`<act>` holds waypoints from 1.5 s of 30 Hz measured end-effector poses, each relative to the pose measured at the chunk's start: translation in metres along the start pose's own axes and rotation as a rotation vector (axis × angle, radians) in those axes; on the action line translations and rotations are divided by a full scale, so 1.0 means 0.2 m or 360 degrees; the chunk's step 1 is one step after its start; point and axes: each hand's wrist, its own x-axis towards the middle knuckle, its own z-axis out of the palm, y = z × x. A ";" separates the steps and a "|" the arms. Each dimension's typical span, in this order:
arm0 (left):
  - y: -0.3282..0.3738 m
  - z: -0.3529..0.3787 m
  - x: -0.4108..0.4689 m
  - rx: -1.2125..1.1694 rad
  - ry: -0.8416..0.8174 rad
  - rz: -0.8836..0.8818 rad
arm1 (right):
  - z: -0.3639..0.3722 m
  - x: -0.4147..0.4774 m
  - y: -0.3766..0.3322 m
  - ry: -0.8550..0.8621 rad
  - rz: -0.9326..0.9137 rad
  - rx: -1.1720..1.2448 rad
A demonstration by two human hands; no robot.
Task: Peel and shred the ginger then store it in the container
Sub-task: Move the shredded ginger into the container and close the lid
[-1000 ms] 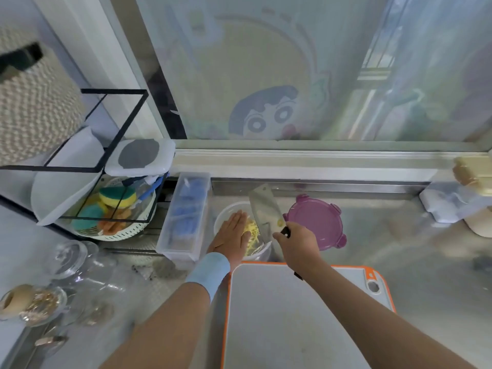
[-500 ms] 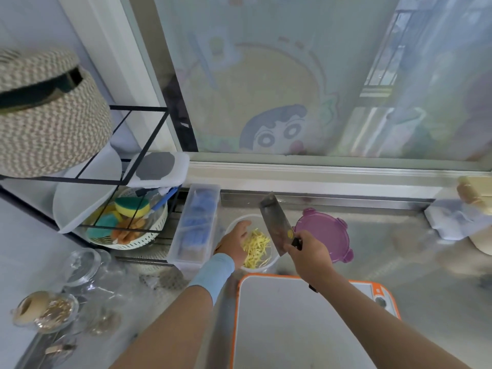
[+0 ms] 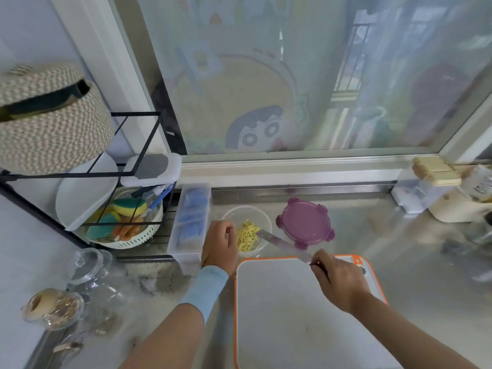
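Yellow shredded ginger (image 3: 248, 237) lies in a clear round container (image 3: 246, 212) on the steel counter, just beyond the cutting board. My left hand (image 3: 219, 243) sits at the container's left rim with its fingers curled; whether it grips the rim is hidden. My right hand (image 3: 339, 279) grips the handle of a cleaver (image 3: 282, 242). Its blade lies low and flat, with the tip over the container's right side. The purple lid (image 3: 306, 222) rests on the counter to the right of the container.
A white cutting board with an orange rim (image 3: 292, 310) lies in front of me. A long clear box (image 3: 190, 222) stands left of the container. A dish rack with sponges (image 3: 125, 217), glass jars (image 3: 87, 267) and a woven basket (image 3: 50, 121) fill the left. Cream appliances (image 3: 439, 193) stand far right.
The cleaver has swung down from upright above the container to low and flat, and my right hand has pulled back over the board. My left hand has slid from over the ginger to the left rim.
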 end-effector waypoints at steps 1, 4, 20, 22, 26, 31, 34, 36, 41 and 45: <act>0.00 0.01 -0.05 0.0012 -0.0048 0.0082 | 0.03 -0.05 0.04 -0.0024 -0.0072 -0.0008; -0.01 0.05 -0.15 0.0058 -0.0165 0.0240 | 0.11 -0.17 0.12 -0.0097 -0.0253 0.0002; 0.22 0.47 -0.07 0.0558 -0.1185 0.0067 | 0.24 0.02 0.25 -0.0857 -0.0272 -0.0306; 0.25 0.55 -0.01 0.0621 -0.1243 0.0033 | 0.21 0.12 0.27 -0.0888 -0.0241 -0.0211; 0.26 0.70 0.12 0.0676 -0.1339 -0.0110 | 0.18 0.40 0.34 -0.0738 -0.0180 -0.0122; 0.26 0.86 0.25 0.0610 -0.1259 -0.0332 | 0.19 0.70 0.42 -0.0529 0.0140 -0.0123; 0.27 0.94 0.33 0.0660 -0.1260 -0.0432 | 0.22 0.78 0.46 -0.0610 0.0300 -0.0239; 0.26 0.99 0.37 0.0675 -0.1275 -0.0513 | 0.26 0.79 0.48 -0.0689 0.0331 -0.0190; 0.26 1.05 0.43 0.0413 -0.1157 -0.0808 | 0.34 0.78 0.52 -0.0393 0.0440 0.0223; 0.28 1.05 0.46 0.0213 -0.1125 -0.0973 | 0.32 0.76 0.53 -0.0283 0.0515 0.0362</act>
